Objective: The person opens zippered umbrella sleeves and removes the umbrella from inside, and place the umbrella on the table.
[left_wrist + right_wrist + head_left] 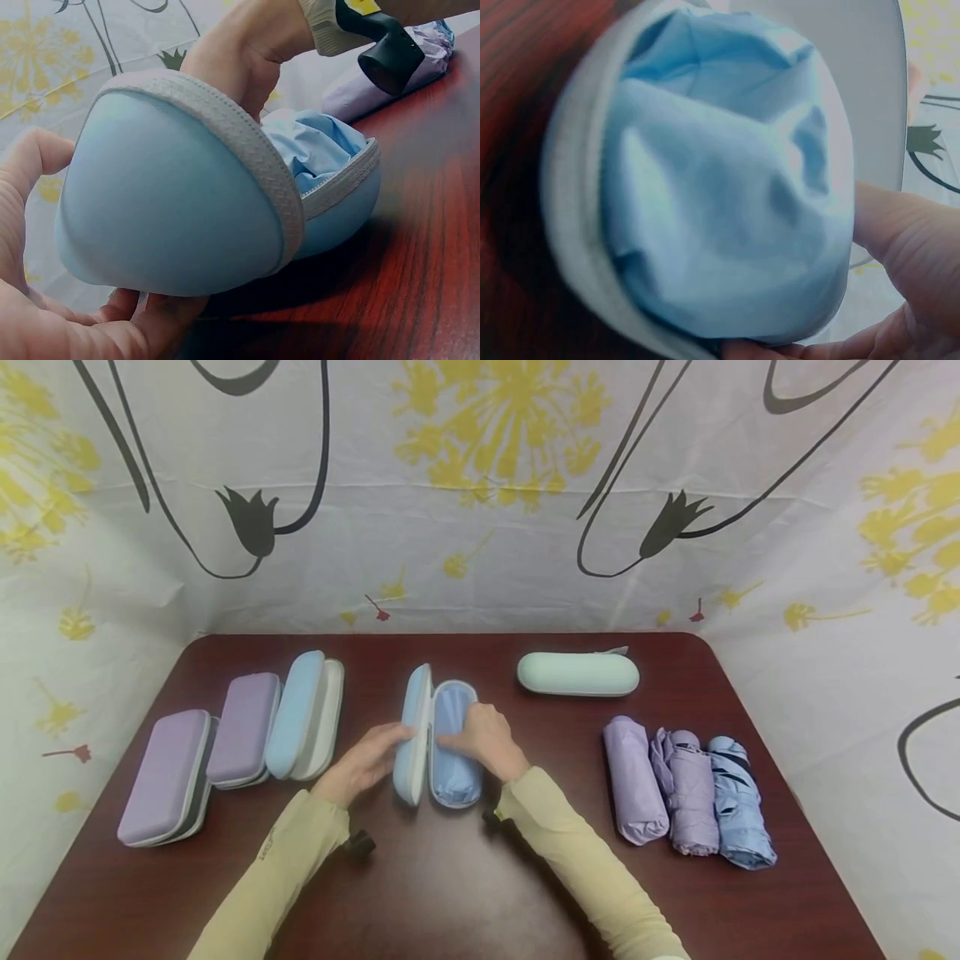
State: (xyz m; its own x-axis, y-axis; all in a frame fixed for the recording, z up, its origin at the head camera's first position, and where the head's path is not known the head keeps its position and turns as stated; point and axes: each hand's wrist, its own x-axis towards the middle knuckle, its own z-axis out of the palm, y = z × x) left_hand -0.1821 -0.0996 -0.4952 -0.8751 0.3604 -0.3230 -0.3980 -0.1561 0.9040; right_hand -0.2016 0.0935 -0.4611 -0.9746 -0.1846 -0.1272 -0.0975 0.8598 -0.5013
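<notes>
Near the middle of the table lies an open light blue zip case (411, 760) with a grey-white rim, its lid raised on the left. Inside its right half sits a folded light blue umbrella (456, 781), shiny and crumpled in the right wrist view. My left hand (367, 760) holds the lid from the left, with thumb and fingers around its outer shell in the left wrist view. My right hand (491, 739) grips the umbrella in the case, its thumb lying across the fabric on the lid side. The right fingertips are partly hidden.
At left stand two lilac cases (167, 777) (243, 727) and a blue case (296, 714) with its lid ajar. A mint case (577, 674) lies at the back right. Folded umbrellas, two lilac (633, 781) (692, 797) and one blue (741, 806), lie at right.
</notes>
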